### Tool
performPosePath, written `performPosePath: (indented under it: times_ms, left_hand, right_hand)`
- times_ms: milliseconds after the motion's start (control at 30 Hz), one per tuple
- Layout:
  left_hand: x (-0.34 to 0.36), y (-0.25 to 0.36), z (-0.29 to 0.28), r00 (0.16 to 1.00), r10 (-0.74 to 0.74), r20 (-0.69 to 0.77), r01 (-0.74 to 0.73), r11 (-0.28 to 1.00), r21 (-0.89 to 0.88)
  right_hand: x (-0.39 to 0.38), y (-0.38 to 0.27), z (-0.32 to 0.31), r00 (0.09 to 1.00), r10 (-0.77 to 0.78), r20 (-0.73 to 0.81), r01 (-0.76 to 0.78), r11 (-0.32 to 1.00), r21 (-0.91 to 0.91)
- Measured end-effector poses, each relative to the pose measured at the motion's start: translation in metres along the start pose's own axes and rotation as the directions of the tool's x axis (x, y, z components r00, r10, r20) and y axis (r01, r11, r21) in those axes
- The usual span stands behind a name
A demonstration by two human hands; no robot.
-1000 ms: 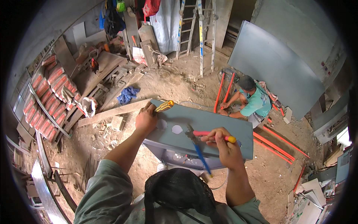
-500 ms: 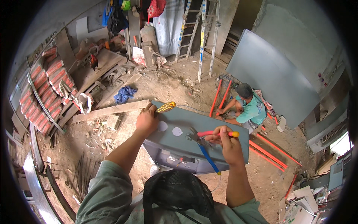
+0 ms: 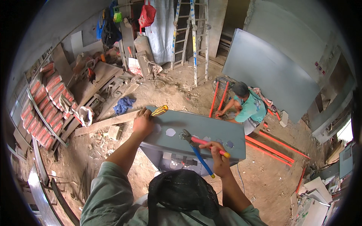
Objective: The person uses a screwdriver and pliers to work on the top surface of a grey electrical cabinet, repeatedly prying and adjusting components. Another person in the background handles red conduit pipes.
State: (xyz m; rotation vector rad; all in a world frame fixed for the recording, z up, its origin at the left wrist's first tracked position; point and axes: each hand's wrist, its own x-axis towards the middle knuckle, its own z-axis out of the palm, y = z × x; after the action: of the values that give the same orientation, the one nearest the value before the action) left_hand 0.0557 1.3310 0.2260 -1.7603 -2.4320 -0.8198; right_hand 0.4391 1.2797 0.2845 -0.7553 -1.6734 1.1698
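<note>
A grey metal box with several round holes in its upper face stands in front of me. My left hand is closed at its far left corner. From that hand sticks out the yellow and black handle of a screwdriver; its shaft is hidden. My right hand grips the red handle of a pair of pliers above the box. The blue handle hangs free, spread apart from the red one. The jaws are over the row of holes; whether they touch the metal I cannot tell.
A co-worker crouches beyond the box by orange pipes. A stepladder stands at the back, and a large grey sheet leans at the right. Stacked bags, planks and metal strips lie left.
My right hand has come down toward me, tilting the red handle and bringing it nearer the blue one. The whole view has shifted slightly. My left hand stays at the box's corner.
</note>
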Motion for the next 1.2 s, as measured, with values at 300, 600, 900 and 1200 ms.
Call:
performPosePath:
  times_ms: [300, 600, 900, 1200]
  left_hand:
    - [-0.039, 0.147, -0.061, 0.920, 0.391, 0.033, -0.355, 0.865, -0.355]
    - [-0.066, 0.158, -0.048, 0.738, 0.652, 0.174, -0.348, 0.588, -0.730]
    - [-0.095, 0.163, 0.000, 0.752, 0.640, -0.155, -0.614, 0.597, -0.516]
    - [-0.101, 0.159, -0.011, 0.803, 0.579, -0.142, -0.565, 0.664, -0.490]
  right_hand:
    - [0.030, -0.013, -0.002, 0.998, 0.068, 0.017, -0.068, 0.998, -0.017]
    - [0.001, 0.029, -0.005, 0.997, 0.014, -0.071, -0.015, 1.000, -0.002]
    - [-0.041, 0.005, -0.021, 0.980, 0.193, -0.047, -0.198, 0.960, -0.197]
    - [-0.036, 0.008, -0.068, 0.415, 0.731, 0.541, -0.910, 0.315, 0.271]
